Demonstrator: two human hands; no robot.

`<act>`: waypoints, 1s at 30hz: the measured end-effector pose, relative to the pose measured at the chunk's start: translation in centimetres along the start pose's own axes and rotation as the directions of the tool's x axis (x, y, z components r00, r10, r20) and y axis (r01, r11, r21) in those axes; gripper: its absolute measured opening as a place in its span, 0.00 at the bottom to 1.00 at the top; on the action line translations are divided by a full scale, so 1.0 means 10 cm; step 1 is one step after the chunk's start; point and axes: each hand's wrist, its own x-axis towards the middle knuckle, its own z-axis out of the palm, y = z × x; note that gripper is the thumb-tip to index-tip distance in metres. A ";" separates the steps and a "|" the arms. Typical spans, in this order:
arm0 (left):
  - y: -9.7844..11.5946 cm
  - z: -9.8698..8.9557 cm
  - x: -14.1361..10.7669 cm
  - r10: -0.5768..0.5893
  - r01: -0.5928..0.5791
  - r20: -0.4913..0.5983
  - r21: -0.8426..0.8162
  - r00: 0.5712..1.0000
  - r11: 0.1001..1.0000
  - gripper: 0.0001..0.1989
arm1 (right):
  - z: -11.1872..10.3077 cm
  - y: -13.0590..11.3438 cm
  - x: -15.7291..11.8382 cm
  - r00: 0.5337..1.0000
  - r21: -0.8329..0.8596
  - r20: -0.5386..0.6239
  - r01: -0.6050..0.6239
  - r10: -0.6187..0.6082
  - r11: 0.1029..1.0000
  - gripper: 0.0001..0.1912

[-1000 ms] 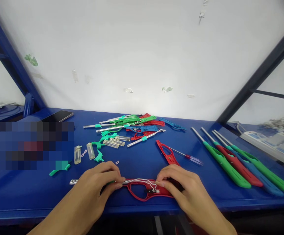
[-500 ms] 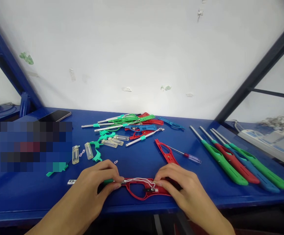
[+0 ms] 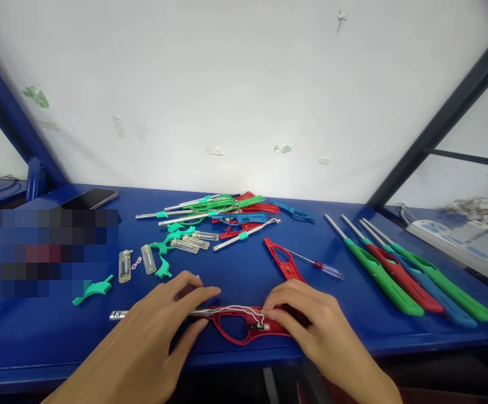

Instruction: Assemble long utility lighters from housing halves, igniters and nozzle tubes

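A red lighter handle half (image 3: 237,339) lies near the table's front edge, with white wires (image 3: 239,308) and a small black part (image 3: 253,327) in it. From its left end runs a metal lighter tube (image 3: 118,315), partly hidden behind my left hand. My left hand (image 3: 159,322) is over the tube, thumb and index finger apart on either side of it. My right hand (image 3: 306,317) has its fingers closed on the right part of the handle half, close to the wire ends. Behind it lies another red handle half (image 3: 284,261), beside a screwdriver (image 3: 328,271).
Several assembled lighters (image 3: 389,278) lie at the right. At the back is a pile of handle halves and tubes (image 3: 227,210). Clear fuel tanks (image 3: 148,259) and green trigger pieces (image 3: 96,288) lie at the left, near a phone (image 3: 94,198). A power strip (image 3: 458,247) is far right.
My left thumb and index finger have parted from their pinch on the tube, the index finger lifting. My right hand stays on the handle half. The view has shifted slightly.
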 end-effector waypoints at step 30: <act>-0.01 0.15 0.01 0.202 -0.187 0.069 -0.173 0.977 0.967 0.12 | 0.09 -0.10 -0.04 0.957 -0.257 -0.009 0.279 -0.291 0.925 0.14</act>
